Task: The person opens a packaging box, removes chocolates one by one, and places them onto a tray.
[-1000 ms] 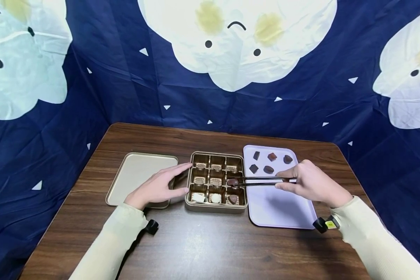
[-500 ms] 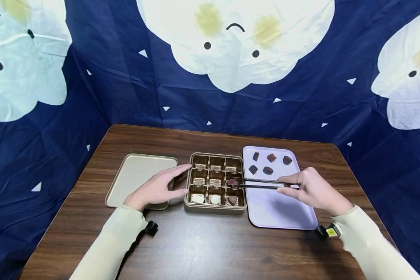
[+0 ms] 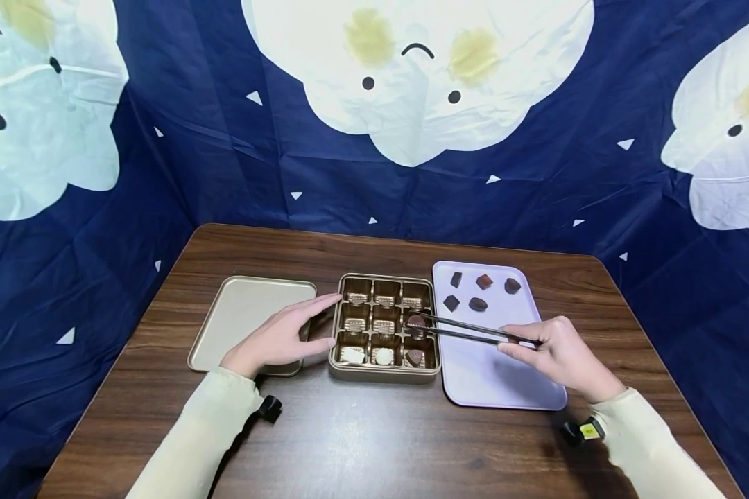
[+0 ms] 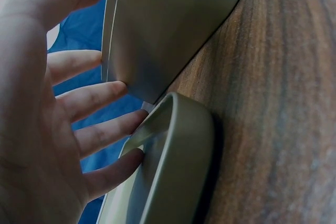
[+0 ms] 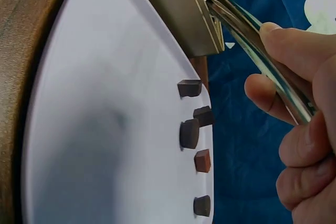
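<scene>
My right hand point(image 3: 564, 353) holds long, thin metal tweezers point(image 3: 468, 333) by their rear part, thumb and forefinger on the arms. Their tips reach into the right compartment of the middle row of a gold box point(image 3: 383, 375), where a round dark chocolate point(image 3: 417, 321) sits between the two arms. Along the front row lie two white chocolates, one a pale block point(image 3: 352, 355) and one round point(image 3: 384, 356), and a dark heart-like chocolate point(image 3: 415, 357). With fingers spread, my left hand point(image 3: 281, 336) rests its fingertips and thumb against the box's left side, as the left wrist view shows.
Right of the box lies a lilac tray point(image 3: 505, 381) with several dark chocolates point(image 3: 478, 304) and one reddish-brown chocolate point(image 5: 202, 160) at its far end. The shallow gold lid point(image 3: 250, 319) lies on the left, partly under my left hand. A blue cloth point(image 3: 349, 180) hangs behind the table.
My right hand has shifted slightly right and toward me, so the tweezers slant more. The dark chocolate stays in the same compartment between their arms. My left hand has kept its place.
</scene>
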`<state>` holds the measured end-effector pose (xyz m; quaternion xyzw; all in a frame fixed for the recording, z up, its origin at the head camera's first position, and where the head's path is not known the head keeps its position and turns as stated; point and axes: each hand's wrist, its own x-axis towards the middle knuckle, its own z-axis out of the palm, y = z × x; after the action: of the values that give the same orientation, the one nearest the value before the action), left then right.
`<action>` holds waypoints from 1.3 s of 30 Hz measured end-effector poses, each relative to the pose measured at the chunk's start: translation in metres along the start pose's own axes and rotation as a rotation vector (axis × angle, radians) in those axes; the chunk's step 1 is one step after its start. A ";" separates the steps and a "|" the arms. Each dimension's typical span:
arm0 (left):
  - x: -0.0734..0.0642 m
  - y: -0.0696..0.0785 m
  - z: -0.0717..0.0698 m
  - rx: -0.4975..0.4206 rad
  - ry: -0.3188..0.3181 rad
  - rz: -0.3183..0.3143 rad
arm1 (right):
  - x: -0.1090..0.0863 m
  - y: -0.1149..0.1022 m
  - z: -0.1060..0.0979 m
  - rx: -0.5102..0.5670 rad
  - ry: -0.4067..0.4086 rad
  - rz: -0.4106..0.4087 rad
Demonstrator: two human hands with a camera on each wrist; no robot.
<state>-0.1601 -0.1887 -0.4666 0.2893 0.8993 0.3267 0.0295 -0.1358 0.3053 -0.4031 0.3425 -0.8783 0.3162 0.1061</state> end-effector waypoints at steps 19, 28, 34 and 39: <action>0.000 0.001 0.000 -0.014 0.000 -0.001 | -0.018 0.004 -0.006 -0.005 0.117 0.046; 0.000 0.000 0.000 -0.003 -0.004 -0.010 | -0.041 0.010 -0.032 -0.064 0.192 0.124; 0.000 -0.001 0.000 -0.003 -0.007 -0.011 | -0.067 0.021 -0.044 -0.124 0.272 0.178; 0.000 0.000 -0.001 -0.004 -0.010 -0.020 | -0.090 0.032 -0.053 -0.170 0.332 0.278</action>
<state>-0.1601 -0.1895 -0.4663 0.2819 0.9013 0.3268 0.0380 -0.0922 0.4046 -0.4133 0.1513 -0.9110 0.3046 0.2333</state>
